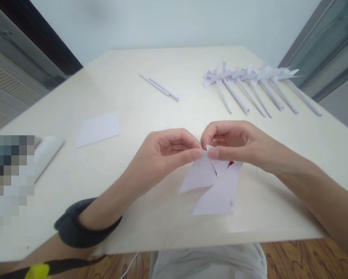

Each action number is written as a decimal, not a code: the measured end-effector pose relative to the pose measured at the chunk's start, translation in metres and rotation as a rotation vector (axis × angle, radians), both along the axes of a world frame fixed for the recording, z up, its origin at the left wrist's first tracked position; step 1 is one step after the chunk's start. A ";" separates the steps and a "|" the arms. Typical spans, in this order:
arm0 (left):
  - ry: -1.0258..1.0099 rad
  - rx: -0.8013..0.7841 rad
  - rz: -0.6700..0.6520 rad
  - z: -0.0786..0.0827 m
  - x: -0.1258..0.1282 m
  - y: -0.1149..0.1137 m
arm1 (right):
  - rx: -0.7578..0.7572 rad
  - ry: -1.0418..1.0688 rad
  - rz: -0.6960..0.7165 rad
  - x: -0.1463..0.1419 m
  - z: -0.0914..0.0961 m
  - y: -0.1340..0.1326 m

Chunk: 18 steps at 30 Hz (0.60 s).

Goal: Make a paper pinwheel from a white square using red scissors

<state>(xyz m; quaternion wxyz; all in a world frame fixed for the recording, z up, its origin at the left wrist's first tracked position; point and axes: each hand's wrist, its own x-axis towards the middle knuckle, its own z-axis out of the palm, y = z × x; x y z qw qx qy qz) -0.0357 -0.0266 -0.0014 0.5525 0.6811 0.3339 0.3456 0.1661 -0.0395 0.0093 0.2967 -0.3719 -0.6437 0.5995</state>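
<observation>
Head view: my left hand [165, 155] and right hand [234, 145] meet over the near middle of the table [139, 112]. Thumb and forefinger of each pinch the top corner of one slit paper square [211, 186], which hangs just above the surface. I judge that pulling the fingers apart could tear it along a slit, or a flap could slip free.

Count:
- one slit paper square
- one flat sheet [97, 129], left
- two rolled paper sticks [159, 86], far
- about seven paper pinwheels [251, 73], far right, heads overlapping
</observation>
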 end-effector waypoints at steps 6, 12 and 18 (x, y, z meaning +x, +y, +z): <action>-0.002 0.020 0.007 0.000 0.000 0.001 | 0.000 0.014 -0.002 0.000 0.001 -0.001; -0.007 -0.030 -0.021 0.000 0.001 0.001 | -0.022 -0.015 0.014 -0.001 0.001 -0.001; 0.002 -0.066 -0.038 0.000 0.000 0.000 | -0.052 0.013 0.033 0.001 -0.004 0.003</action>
